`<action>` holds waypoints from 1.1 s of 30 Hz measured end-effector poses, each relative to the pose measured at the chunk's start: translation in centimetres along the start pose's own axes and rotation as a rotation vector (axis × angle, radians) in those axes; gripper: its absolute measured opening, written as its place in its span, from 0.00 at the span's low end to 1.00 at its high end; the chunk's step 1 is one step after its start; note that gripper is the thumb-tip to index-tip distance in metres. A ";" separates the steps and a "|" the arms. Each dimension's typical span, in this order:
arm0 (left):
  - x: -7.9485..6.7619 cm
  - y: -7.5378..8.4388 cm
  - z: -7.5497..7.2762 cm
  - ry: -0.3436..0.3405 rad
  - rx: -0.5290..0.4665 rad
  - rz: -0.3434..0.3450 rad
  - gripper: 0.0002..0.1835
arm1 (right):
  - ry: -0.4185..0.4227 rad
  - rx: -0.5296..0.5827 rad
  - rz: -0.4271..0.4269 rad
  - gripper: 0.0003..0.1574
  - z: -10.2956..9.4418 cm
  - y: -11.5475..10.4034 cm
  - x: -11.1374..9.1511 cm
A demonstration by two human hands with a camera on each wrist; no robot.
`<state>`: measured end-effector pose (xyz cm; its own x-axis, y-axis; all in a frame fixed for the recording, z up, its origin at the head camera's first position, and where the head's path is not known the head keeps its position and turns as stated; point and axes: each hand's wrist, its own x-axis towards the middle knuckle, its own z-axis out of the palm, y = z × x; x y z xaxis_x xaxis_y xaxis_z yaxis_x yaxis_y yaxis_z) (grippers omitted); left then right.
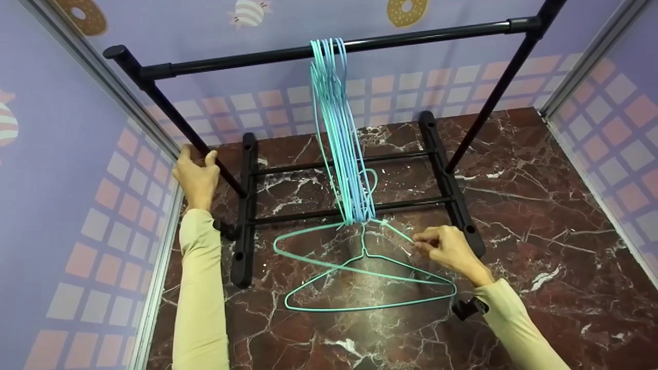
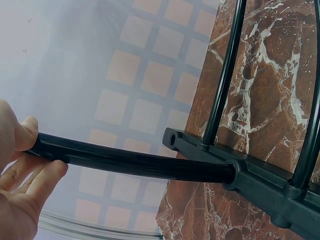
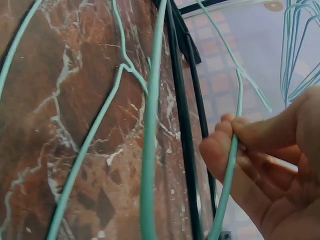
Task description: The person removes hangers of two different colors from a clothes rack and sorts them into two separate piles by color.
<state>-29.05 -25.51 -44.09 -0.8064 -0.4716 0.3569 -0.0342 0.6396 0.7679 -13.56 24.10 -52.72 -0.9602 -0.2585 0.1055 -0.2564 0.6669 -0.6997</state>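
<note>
Fingers of my right hand (image 1: 446, 250) pinch the green hanger (image 3: 230, 170) by its right shoulder; long axis left-right, mostly left of them. Left hand (image 1: 197, 180), farther off, curls round the rack post (image 2: 125, 161).

No text, label, brand, number or sign can be read here.

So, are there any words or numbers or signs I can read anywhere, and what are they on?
None that can be read.
The hanger in the right hand and the black rack show no lettering.
The wall shows doughnut pictures, striped sweets and squares, not words.
Two tiny marks in the left wrist view are too small to make out.
</note>
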 end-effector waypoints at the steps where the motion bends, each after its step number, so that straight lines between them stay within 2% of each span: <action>1: 0.0 0.0 0.0 -0.002 -0.001 -0.002 0.14 | -0.020 0.017 -0.003 0.09 0.0 0.2 -0.2; 9: 0.0 0.3 -0.1 -0.013 -0.005 -0.023 0.14 | -0.115 0.069 -0.039 0.07 0.4 1.8 -1.5; 17: -0.1 0.4 -0.1 -0.009 0.003 -0.030 0.13 | -0.267 0.171 0.003 0.07 1.0 2.3 -2.3; 21: -0.2 0.3 -0.1 -0.017 0.013 -0.057 0.14 | -0.308 0.176 0.004 0.07 1.5 2.3 -2.2; 27: -0.3 0.4 -0.1 -0.018 0.009 -0.058 0.14 | -0.271 0.096 -0.018 0.07 2.2 2.6 -2.2; 33: -0.2 0.3 0.2 0.007 -0.003 -0.021 0.13 | -0.124 -0.032 -0.123 0.08 3.2 3.3 -2.2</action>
<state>-28.99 -25.13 -44.02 -0.8015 -0.4887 0.3446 -0.0490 0.6280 0.7767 -11.91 24.65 -57.58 -0.9007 -0.4229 0.0996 -0.3768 0.6462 -0.6637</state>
